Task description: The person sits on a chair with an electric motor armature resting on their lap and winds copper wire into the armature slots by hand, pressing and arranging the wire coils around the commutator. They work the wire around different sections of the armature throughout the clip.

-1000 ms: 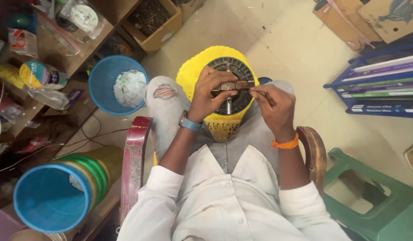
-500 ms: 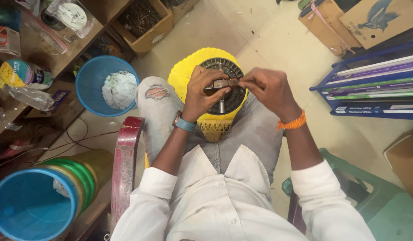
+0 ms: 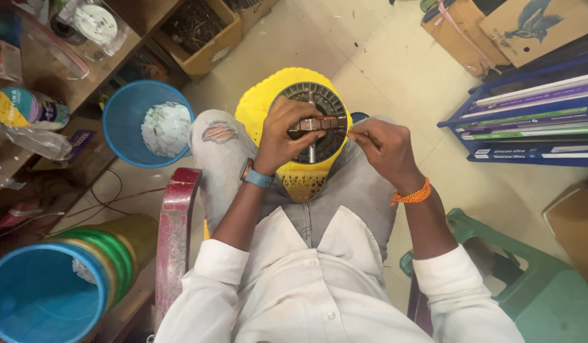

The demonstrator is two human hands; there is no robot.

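Glossy yellow plastic housing (image 3: pixel 262 105), dull grey metal disc (image 3: pixel 322 101), matt blue plastic bin (image 3: pixel 125 111).

Even, soft indoor light from overhead; bright on the floor (image 3: pixel 396 70) beyond the hands. Faint shadows under the shelf far left. No glare. Sharp centre, slight wide-angle bending at edges.
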